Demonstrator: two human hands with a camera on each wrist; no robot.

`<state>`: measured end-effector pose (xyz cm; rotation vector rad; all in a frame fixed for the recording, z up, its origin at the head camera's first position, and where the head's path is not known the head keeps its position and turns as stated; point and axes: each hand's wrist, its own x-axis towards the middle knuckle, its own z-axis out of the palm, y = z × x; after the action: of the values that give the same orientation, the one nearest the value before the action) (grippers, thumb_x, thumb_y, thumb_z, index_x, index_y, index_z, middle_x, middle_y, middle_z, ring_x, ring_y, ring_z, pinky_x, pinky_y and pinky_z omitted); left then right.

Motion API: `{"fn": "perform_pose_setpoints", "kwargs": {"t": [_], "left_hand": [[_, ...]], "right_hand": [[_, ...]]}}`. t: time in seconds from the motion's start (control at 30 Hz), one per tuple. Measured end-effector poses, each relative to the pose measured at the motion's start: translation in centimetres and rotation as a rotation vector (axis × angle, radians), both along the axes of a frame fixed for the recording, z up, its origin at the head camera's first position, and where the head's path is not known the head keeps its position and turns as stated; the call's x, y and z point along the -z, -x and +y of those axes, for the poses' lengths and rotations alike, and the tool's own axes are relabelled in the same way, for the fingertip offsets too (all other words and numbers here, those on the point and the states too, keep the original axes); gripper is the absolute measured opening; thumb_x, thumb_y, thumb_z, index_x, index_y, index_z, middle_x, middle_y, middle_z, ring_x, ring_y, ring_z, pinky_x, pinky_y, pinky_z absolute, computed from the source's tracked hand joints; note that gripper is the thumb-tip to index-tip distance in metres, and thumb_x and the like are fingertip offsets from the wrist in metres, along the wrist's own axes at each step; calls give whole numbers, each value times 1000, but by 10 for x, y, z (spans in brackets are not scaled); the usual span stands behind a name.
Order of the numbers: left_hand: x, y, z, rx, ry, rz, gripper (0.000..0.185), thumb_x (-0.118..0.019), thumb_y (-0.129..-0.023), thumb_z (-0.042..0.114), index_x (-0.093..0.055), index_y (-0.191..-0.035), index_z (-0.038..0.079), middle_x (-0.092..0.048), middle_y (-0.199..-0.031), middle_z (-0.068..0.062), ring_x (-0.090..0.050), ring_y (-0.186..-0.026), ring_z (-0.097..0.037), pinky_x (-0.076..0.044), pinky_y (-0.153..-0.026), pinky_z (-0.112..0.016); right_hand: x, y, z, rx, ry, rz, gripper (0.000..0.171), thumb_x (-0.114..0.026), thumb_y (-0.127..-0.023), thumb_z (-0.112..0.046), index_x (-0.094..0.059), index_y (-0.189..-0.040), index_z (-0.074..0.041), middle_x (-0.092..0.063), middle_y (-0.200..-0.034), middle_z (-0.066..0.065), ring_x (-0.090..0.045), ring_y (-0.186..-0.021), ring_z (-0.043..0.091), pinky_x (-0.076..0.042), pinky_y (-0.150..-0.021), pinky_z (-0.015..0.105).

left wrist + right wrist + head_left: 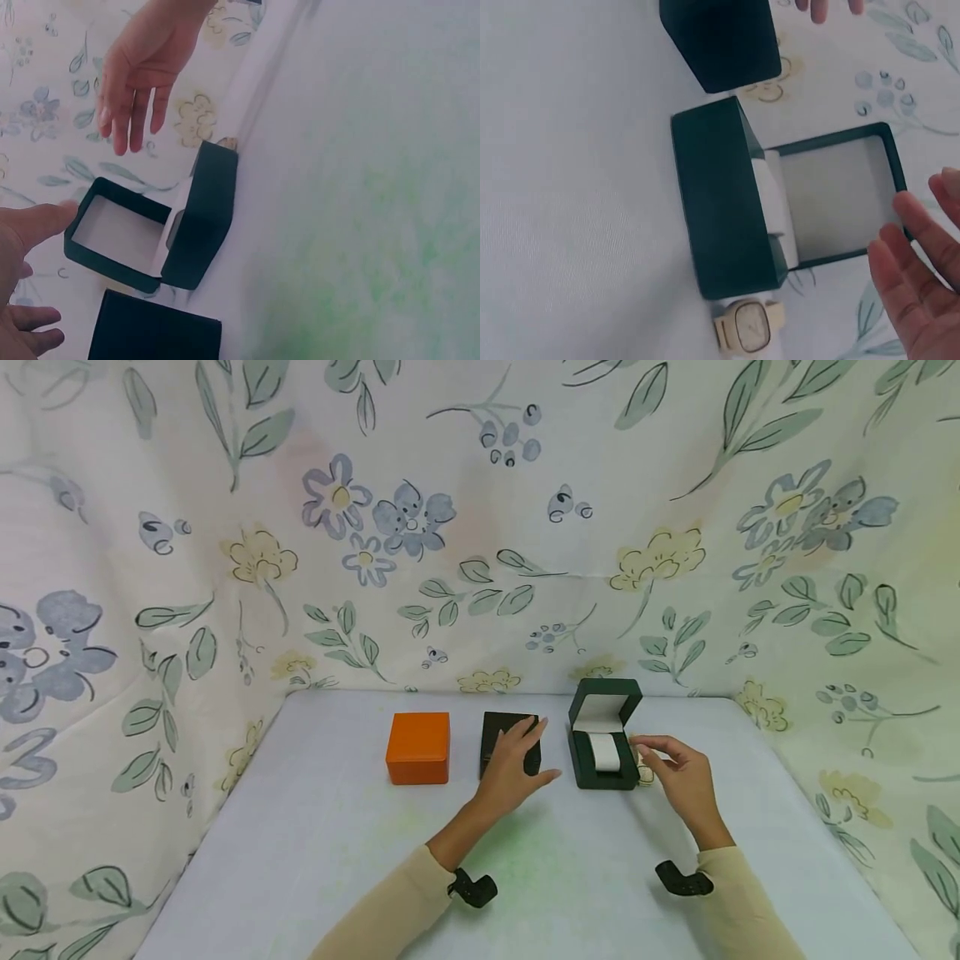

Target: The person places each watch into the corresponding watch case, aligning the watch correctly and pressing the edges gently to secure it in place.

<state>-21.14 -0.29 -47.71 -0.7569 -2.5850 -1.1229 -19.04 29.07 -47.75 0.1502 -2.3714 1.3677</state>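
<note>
A dark green watch box [582,774] stands with its lid up and a white cushion [605,752] inside. My right hand [686,781] is at the box's right side, fingers extended and nothing held; in the right wrist view its fingertips are close to the raised lid [840,196]. Beside the box lies a gold-coloured wristwatch [751,327] with a squarish face, partly behind the fingers in the head view. My left hand [512,770] hovers with spread fingers in front of a closed black box [492,727], hiding part of it. No object is in the left hand.
An orange box [417,748] sits closed to the left of the black one. All stand toward the back of a table with a pale cloth [300,827]. A floral curtain [465,527] hangs behind and at both sides.
</note>
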Motion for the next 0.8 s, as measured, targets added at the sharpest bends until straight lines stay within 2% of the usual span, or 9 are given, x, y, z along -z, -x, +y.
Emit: {"fn": "perform_pose_setpoints", "kwargs": {"t": [0.2, 0.37, 0.57, 0.73, 0.8], "left_hand": [[2, 0, 7, 21, 22, 44, 84, -83, -86, 33, -41, -157, 16, -42, -157, -11, -38, -146, -28, -23, -120, -60], [0, 0, 16, 33, 50, 57, 85, -83, -87, 33, -39, -158, 15, -43, -157, -10, -39, -145, -27, -27, -121, -54], [-3, 3, 27, 42, 81, 55, 83, -81, -88, 36, -41, -157, 16, -45, -155, -6, -43, -143, -26, -38, -117, -44], [-2, 5, 34, 41, 116, 48, 80, -81, -88, 37, -43, -155, 15, -48, -153, -4, -46, -140, -22, -43, -113, -37], [-3, 5, 37, 40, 124, 48, 80, -81, -88, 37, -44, -155, 15, -49, -152, -5, -47, -139, -22, -46, -110, -37]], "right_hand": [[6, 0, 12, 85, -14, -44, 24, -64, -102, -25, -75, -114, -7, -72, -118, 9, -62, -102, -3, -50, -82, 13], [12, 1, 18, 87, 35, -54, 27, -65, -101, -18, -68, -123, -2, -71, -118, 17, -63, -99, -3, -56, -75, 13], [20, 7, 25, 95, 66, -47, 32, -66, -100, -10, -62, -129, 3, -69, -118, 26, -64, -94, -3, -58, -72, 16], [25, 8, 29, 134, -17, -170, 36, -65, -101, -15, -62, -130, 5, -69, -121, 25, -56, -89, -14, -54, -69, 9], [25, 8, 29, 135, -53, -237, 38, -66, -101, -18, -61, -131, 4, -68, -122, 24, -54, -89, -14, -53, -69, 9]]}}
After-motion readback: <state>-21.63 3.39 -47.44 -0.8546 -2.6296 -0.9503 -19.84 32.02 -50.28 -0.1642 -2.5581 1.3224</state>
